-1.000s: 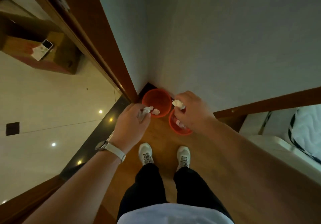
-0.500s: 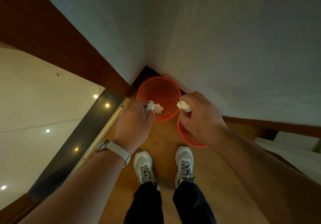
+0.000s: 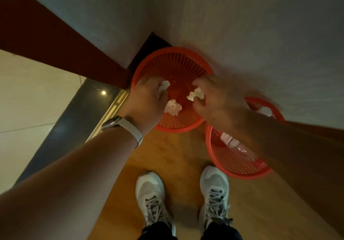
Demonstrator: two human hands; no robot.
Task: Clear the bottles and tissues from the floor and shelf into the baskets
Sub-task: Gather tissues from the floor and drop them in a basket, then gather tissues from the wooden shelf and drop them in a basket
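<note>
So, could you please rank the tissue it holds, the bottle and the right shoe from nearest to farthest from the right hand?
1. Tissue, pinched in the right hand itself.
2. Bottle, lying in the nearer basket.
3. Right shoe, at the bottom of the view.

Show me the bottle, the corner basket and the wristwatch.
bottle [image 3: 227, 137], head view, on its pale label
corner basket [image 3: 173, 60], head view, on its far slatted wall
wristwatch [image 3: 111, 123], head view, on its case
</note>
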